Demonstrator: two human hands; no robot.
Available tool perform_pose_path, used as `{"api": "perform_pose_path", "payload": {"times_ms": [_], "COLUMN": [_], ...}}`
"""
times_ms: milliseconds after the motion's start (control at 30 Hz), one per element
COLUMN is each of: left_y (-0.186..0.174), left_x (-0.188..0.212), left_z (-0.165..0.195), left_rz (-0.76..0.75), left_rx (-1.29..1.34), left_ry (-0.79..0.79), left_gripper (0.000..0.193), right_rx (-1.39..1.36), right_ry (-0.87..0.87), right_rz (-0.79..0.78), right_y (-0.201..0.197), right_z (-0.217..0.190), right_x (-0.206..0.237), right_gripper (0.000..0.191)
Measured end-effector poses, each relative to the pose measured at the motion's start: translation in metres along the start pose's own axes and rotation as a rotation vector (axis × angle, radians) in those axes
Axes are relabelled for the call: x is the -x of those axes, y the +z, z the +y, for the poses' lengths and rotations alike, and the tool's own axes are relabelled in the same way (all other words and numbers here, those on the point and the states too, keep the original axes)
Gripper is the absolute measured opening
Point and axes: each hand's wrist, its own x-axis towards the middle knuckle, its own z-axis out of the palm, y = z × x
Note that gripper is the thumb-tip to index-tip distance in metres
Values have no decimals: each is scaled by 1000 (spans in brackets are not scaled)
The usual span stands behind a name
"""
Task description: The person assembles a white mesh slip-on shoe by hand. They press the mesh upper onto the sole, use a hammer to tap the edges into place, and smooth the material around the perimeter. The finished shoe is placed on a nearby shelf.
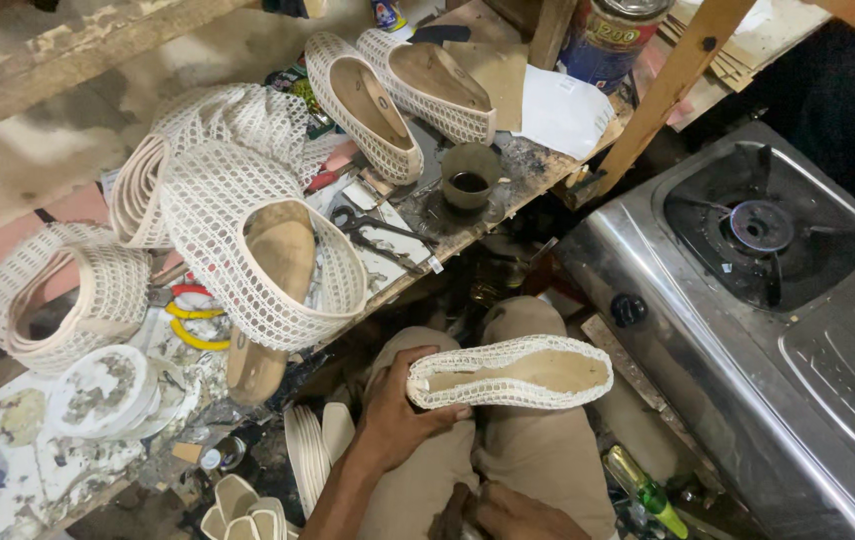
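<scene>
Head view: left hand (399, 408) grips heel end of white mesh shoe upper (510, 372), sole side up, held over lap, just below workbench edge (467, 240). Right hand (517, 515) low on lap, mostly cropped; grip cannot tell. Judgement: keep thumb clamped on heel rim, shoe level. Scissors (377, 235) and glue cup (470, 178) near on bench; stove (757, 300) beside right knee, keep mesh away from burner.

Cluttered workbench (7, 470), white mesh shoe uppers (247, 250), scissors (377, 235), small cup (469, 176)
</scene>
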Motion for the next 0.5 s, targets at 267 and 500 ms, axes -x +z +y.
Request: {"api": "perform_pose_path", "payload": {"times_ms": [267, 500], "left_y": [-3, -5], "left_x": [6, 3], "left_z": [16, 11], "left_rz": [48, 89], "left_rx": [-182, -253], "left_ry": [20, 95], "left_gripper": [76, 64], "right_rx": [-258, -124], "right_ry": [-297, -384], "right_rz": [599, 277], "right_y": [-128, -152], "right_z": [-147, -149], "right_x": [-41, -60], "right_gripper": [37, 53]}}
